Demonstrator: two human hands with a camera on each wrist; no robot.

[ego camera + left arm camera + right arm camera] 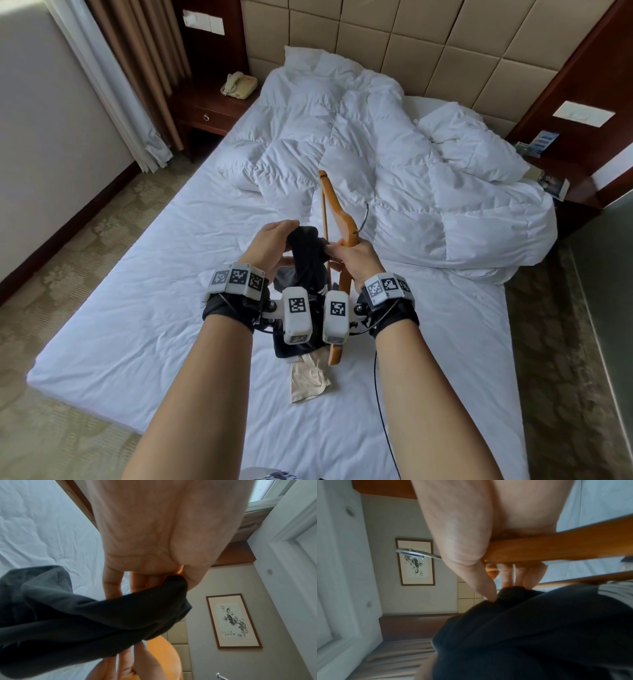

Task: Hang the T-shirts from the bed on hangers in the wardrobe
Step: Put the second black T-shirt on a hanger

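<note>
left hand (274,240) pinching black cotton T-shirt (308,253) | right hand (352,257) gripping orange wooden hanger (337,209), thumb on shirt | cream garment (308,380) near on white bed (137,308)

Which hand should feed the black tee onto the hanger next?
Left, probably. The left hand pinches only the black T-shirt, so it can pull it. The right hand grips the wooden hanger and should steady it.

Bed (137,308): flat sheet open to left and right of the raised hands, passable. Head end: crumpled duvet (394,164) heaped across, blocking reach toward the headboard (411,44). Between hands and mattress: wooden hanger (337,209) and black T-shirt (308,260) fill the gap. Near edge: beige garment (306,382) lying on the sheet.
</note>
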